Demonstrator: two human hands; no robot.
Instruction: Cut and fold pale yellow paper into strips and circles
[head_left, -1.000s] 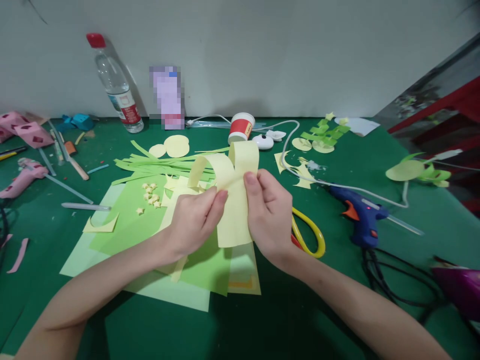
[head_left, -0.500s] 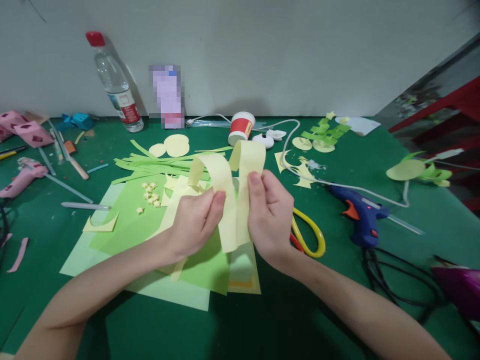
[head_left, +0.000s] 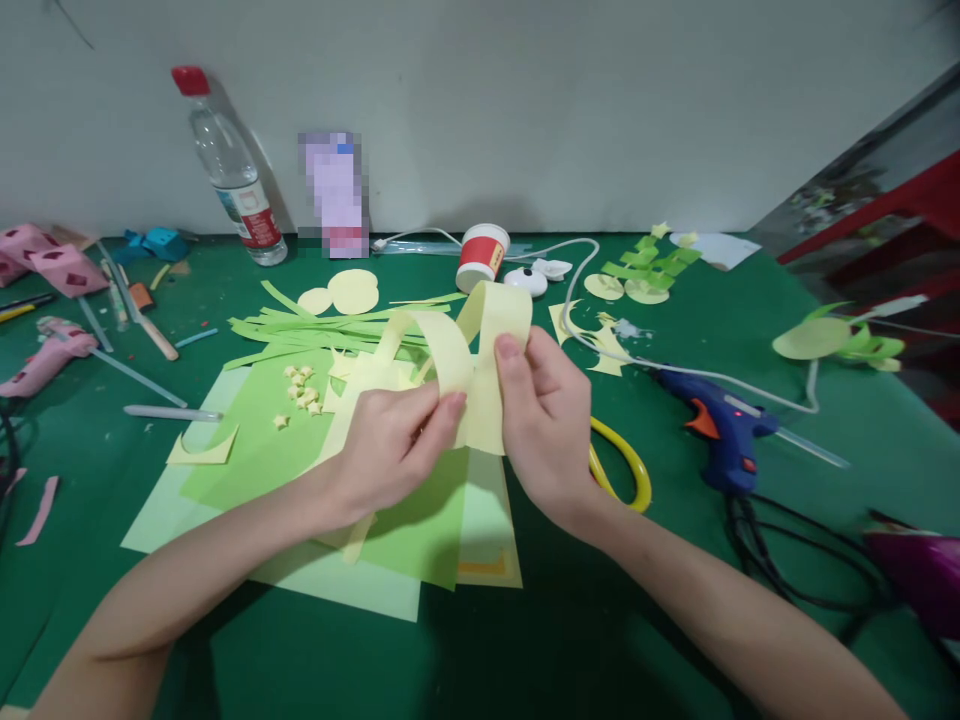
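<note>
A pale yellow paper strip [head_left: 493, 385], bent into two loops, is held up above the table. My left hand [head_left: 394, 445] pinches its left part between thumb and fingers. On the right side, my right hand [head_left: 546, 425] grips the strip with the thumb pressed flat on it. Beneath the hands lie green paper sheets [head_left: 255, 430] and pale yellow paper pieces. Several small folded paper stars [head_left: 302, 390] rest on the green sheet to the left. Yellow-handled scissors [head_left: 626, 462] are partly hidden behind my right hand.
Green paper strips [head_left: 300, 335] lie behind the hands, near yellow paper circles [head_left: 352, 291]. A blue glue gun [head_left: 724, 425] with a cable lies at right. A paper cup [head_left: 482, 258], a water bottle [head_left: 232, 175] and a phone [head_left: 337, 195] stand along the wall.
The left loop has shifted and tightened, and the strip's lower part between my hands has drawn up. My left hand has moved slightly right, towards my right hand.
</note>
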